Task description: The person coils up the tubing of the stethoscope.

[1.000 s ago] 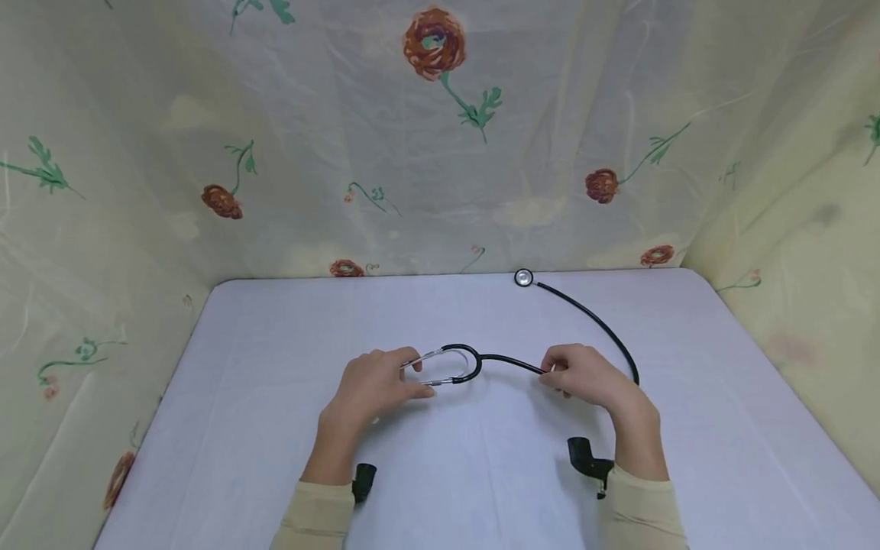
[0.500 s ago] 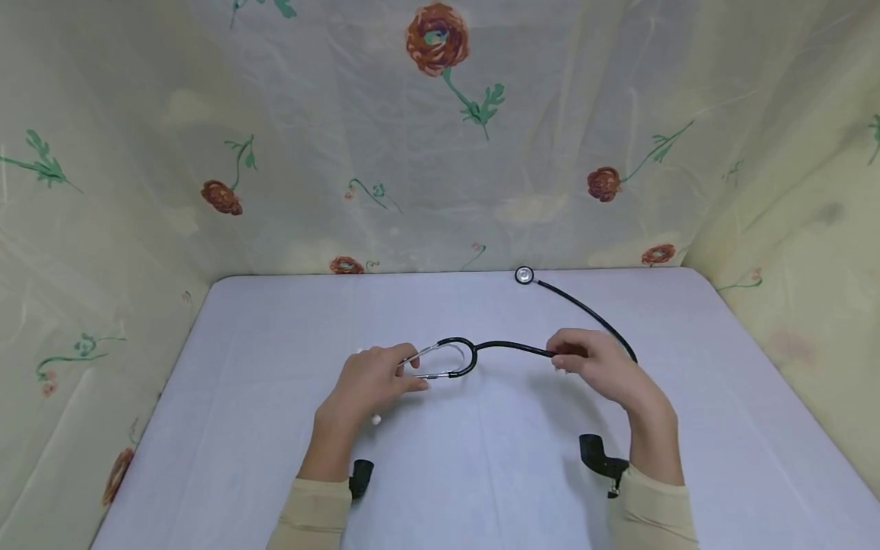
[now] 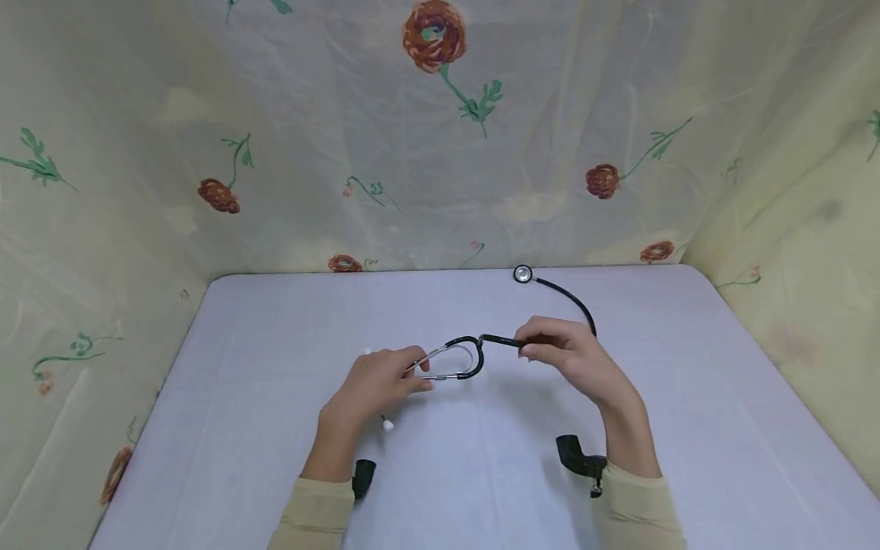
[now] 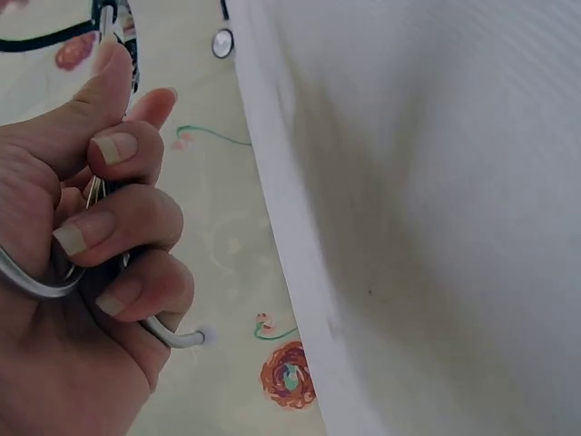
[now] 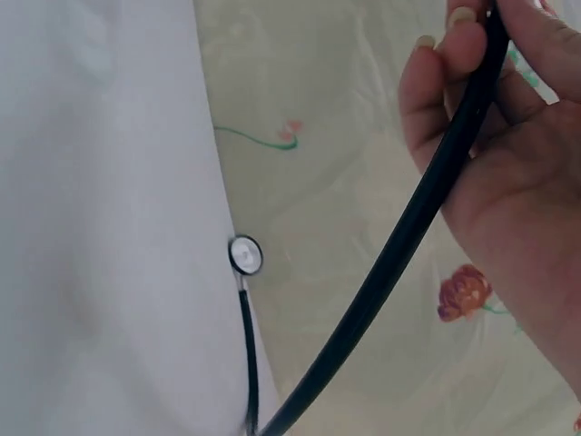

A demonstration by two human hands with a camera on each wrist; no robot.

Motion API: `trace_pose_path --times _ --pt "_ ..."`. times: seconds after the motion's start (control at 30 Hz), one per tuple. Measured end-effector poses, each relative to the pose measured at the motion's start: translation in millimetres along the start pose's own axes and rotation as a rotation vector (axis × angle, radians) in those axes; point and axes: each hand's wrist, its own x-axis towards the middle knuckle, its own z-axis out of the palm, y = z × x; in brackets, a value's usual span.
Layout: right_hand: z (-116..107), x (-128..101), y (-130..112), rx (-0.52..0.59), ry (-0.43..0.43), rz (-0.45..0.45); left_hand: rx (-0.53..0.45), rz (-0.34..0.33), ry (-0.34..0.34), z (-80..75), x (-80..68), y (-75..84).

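A pale lilac cloth-covered worktop [image 3: 275,428] is enclosed at the back and both sides by a cream curtain printed with rust-red flowers and green stems [image 3: 433,153]. Across the middle of the worktop a black-tubed stethoscope with bright metal ear tubes [image 3: 474,359] is held up by both hands, and its long axis runs roughly left to right between them before the tube curves off toward the far edge.

The metal ear tubes [image 3: 443,363] are gripped by the left hand [image 3: 374,386], whose fingers are curled round them; in the left wrist view the bent silver tubing [image 4: 36,282] is seen passing under the closed fingers [image 4: 118,227]. One white ear tip [image 3: 388,424] hangs just below that hand, close over the cloth.

The black rubber tube [image 3: 498,341] is pinched by the right hand [image 3: 571,359] just right of the fork, thumb and fingertips closed on it. In the right wrist view the tube [image 5: 399,245] is seen lying across the palm and running down and away. So the fork lies between the hands, the right hand being the nearer to it, and the free length lies beyond the right hand.

At the far edge, well apart from both hands, the small round silver chest piece [image 3: 523,274] rests on the worktop against the curtain, joined to the tube's end.
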Motion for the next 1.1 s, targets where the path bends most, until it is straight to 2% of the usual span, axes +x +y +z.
trace_pose_path --times 0.23,0.43,0.57,0.7,0.87,0.97,1.1 --pt "9 6 8 0.160 -0.012 -0.082 -0.027 0.046 -0.049 -2.1 -2.1 10.2" --pt "10 10 22 0.268 0.091 -0.140 -0.077 0.091 -0.101 -1.8 -4.2 28.9" --pt "15 14 29 0.271 0.125 -0.126 -0.129 0.204 -0.122 1.2 -3.9 44.7" --pt "27 20 32 0.220 0.079 -0.093 -0.178 0.290 -0.126 2.7 -4.3 55.7" --pt "41 25 31 0.164 0.006 -0.036 -0.159 0.302 -0.077 -1.1 -6.4 56.9" --pt "46 26 28 0.148 -0.029 0.007 -0.159 0.299 -0.073 -4.4 -7.2 55.5" --pt "49 27 25 0.106 -0.077 0.001 -0.176 0.297 -0.070 -7.1 -7.6 54.2"
